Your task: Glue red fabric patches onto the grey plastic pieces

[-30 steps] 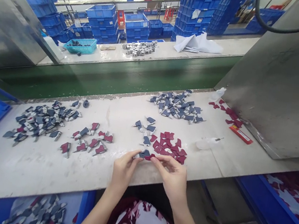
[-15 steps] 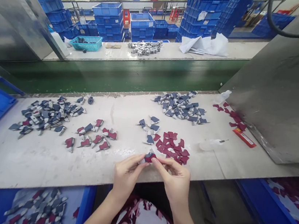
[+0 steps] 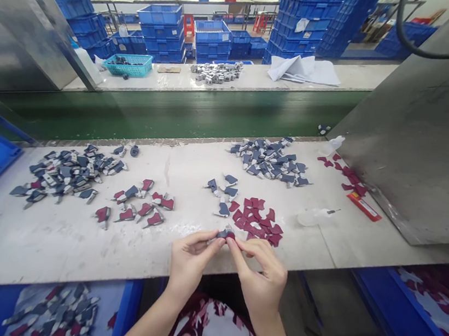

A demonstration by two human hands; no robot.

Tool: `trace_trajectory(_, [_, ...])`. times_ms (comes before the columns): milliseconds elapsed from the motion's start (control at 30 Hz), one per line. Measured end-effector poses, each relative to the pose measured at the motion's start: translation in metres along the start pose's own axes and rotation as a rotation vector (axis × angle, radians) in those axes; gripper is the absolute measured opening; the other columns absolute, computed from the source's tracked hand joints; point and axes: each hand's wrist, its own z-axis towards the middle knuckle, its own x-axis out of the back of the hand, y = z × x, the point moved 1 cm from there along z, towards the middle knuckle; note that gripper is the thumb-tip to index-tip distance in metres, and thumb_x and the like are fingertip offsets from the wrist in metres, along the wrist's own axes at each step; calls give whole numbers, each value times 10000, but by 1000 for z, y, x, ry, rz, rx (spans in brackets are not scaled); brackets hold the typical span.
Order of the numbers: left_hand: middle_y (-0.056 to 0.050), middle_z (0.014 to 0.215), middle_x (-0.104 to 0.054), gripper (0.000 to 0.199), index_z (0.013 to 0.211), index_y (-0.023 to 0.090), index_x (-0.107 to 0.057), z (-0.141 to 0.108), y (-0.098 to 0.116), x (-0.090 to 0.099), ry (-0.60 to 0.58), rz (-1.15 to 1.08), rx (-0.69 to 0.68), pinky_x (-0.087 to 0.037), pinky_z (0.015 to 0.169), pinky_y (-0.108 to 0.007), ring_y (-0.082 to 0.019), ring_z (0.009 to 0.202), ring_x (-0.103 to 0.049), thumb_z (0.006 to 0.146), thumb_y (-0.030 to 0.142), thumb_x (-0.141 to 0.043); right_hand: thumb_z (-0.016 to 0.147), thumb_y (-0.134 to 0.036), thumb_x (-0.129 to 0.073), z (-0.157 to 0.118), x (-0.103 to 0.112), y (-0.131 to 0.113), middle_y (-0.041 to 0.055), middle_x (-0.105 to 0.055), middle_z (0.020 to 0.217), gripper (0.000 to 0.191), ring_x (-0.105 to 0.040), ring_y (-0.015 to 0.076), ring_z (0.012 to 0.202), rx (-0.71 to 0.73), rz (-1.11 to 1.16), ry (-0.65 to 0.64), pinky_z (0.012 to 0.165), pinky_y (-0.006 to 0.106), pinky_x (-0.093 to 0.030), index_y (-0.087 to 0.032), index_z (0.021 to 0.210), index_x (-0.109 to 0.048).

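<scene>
Maroon-and-navy cut piece (image 3: 225, 235), pinched between your left hand (image 3: 191, 260) and right hand (image 3: 258, 274), both grasping it over the worktop (image 3: 52, 250) near its front edge; your fingers hide most of the piece. Open worktop lies left of your left hand. Loose maroon pieces (image 3: 258, 221) sit just beyond your right hand, navy pieces (image 3: 224, 193) beyond both hands, and a blue crate (image 3: 128, 309) below the edge.
</scene>
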Motion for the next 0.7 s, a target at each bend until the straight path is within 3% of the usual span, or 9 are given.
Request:
trace_trajectory(100, [-66, 795, -810, 219, 788, 160, -820, -2, 8, 0, -33, -17, 55, -655, 723, -253, -237, 746, -785, 585, 194, -894, 807, -261, -765, 4, 6, 6, 36, -683, 822, 53, -617, 150, 684, -140, 122, -59, 609, 283, -541, -242, 856, -772])
trace_trajectory(200, [-70, 820, -812, 215, 789, 162, -821, -7, 16, -1, -87, -32, 69, -659, 745, -279, -250, 777, -785, 595, 212, -898, 775, -376, -792, 10, 11, 15, 65, -701, 1001, 255, -672, 174, 769, -386, 363, -296, 640, 282, -586, -242, 991, -775])
trace_trajectory(300, [-67, 854, -813, 198, 802, 169, -822, -13, 21, -2, -100, -45, 56, -656, 793, -301, -256, 826, -782, 627, 231, -890, 825, -408, -744, 14, 14, 19, 76, -714, 1011, 250, -682, 216, 914, -455, 513, -491, 744, 303, -595, -244, 1011, -779])
trace_trajectory(367, [-67, 866, -813, 207, 811, 171, -822, -15, 23, -2, -105, -43, 50, -652, 813, -312, -258, 844, -780, 631, 243, -893, 861, -393, -709, 14, 15, 19, 72, -704, 976, 214, -664, 210, 927, -431, 545, -482, 757, 299, -582, -255, 1008, -781])
trace_trajectory(533, [-76, 864, -812, 246, 805, 166, -822, -16, 25, -2, -115, -31, 130, -650, 813, -317, -261, 841, -779, 598, 263, -912, 849, -351, -726, 9, 10, 16, 26, -614, 757, 137, -578, 147, 707, -379, 565, -381, 629, 260, -525, -245, 906, -792])
trace_trajectory(700, [-83, 901, -812, 265, 823, 164, -823, -19, 27, -4, -92, -31, 140, -649, 827, -334, -269, 858, -777, 599, 276, -909, 878, -317, -685, 2, 6, 12, 31, -606, 762, 135, -587, 147, 707, -352, 502, -281, 612, 249, -523, -221, 872, -780])
